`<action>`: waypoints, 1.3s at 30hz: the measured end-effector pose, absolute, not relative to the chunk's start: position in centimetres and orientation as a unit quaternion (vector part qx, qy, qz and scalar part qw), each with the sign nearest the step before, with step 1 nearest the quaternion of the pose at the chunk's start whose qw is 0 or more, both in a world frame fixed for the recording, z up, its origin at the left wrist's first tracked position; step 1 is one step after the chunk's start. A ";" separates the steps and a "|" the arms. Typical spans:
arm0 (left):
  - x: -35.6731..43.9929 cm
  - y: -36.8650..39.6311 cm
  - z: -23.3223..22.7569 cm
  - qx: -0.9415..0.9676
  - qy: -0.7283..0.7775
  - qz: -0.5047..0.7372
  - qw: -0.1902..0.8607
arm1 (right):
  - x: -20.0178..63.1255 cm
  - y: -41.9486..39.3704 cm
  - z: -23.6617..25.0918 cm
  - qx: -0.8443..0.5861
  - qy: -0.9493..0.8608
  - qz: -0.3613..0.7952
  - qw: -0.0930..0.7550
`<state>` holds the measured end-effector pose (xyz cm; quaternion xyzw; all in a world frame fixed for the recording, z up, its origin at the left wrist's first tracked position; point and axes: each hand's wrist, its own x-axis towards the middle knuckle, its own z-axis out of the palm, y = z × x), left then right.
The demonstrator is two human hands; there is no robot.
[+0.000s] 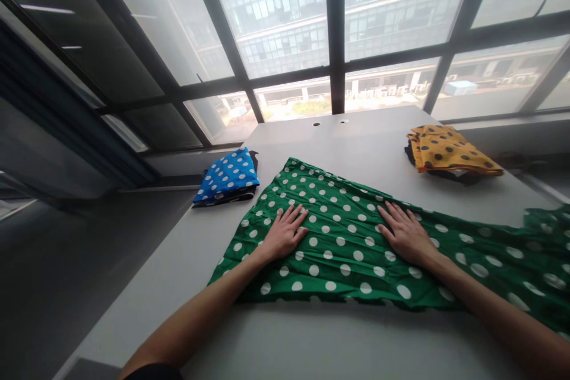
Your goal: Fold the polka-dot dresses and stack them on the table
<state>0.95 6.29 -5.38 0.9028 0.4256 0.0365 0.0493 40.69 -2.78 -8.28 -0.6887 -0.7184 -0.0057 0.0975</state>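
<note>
A green cloth with white polka dots lies spread across the white table, its right part bunched and running out of view. My left hand rests flat on its left half, fingers spread apart. Farther right, my right hand also presses flat on the fabric near its far edge, with fingers stretched out. Neither hand grips anything. Small wrinkles show in the cloth between and around the hands. What garment or item the cloth is, I cannot tell.
A folded blue polka-dot cloth with black fabric beneath sits at the table's left edge. Toward the right edge lies a folded yellow cloth with black dots. The white table reaches back to large windows.
</note>
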 end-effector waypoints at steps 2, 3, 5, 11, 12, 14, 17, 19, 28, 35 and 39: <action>-1.3 6.5 -5.3 0.882 0.468 0.035 0.040 | 40.7 -2.8 -8.3 -0.687 -0.720 -0.006 0.098; -2.6 6.6 -5.3 0.872 0.487 0.034 0.036 | 40.7 -2.8 -8.3 -0.687 -0.720 -0.007 0.099; -5.4 7.0 -5.4 0.852 0.522 0.032 0.031 | 40.7 -2.7 -8.3 -0.688 -0.719 -0.006 0.099; -10.5 8.4 -5.4 0.798 0.601 0.015 0.035 | 40.7 -2.7 -8.1 -0.692 -0.717 0.005 0.091; -10.4 8.7 -5.2 0.792 0.609 0.010 0.042 | 40.7 -2.7 -8.0 -0.692 -0.716 0.007 0.091; -8.7 9.0 -4.7 0.789 0.612 0.013 0.056 | 40.7 -2.7 -7.9 -0.692 -0.716 0.010 0.092; -3.2 8.5 -4.4 0.833 0.547 0.041 0.072 | 40.5 -2.5 -7.5 -0.690 -0.718 0.012 0.093; 1.4 7.7 -4.4 0.872 0.479 0.049 0.089 | 40.1 -2.6 -7.2 -0.684 -0.723 0.008 0.096; 6.5 7.9 -6.3 0.917 0.395 0.053 0.034 | 42.3 -7.8 -6.2 -0.695 -0.713 0.047 0.074; 3.8 9.9 -8.1 0.920 0.386 0.067 -0.027 | 51.9 -15.5 -6.9 -0.810 -0.584 0.014 0.052; 4.1 9.7 -7.8 0.920 0.388 0.057 -0.026 | 56.0 -18.6 -7.8 -0.853 -0.518 -0.030 0.049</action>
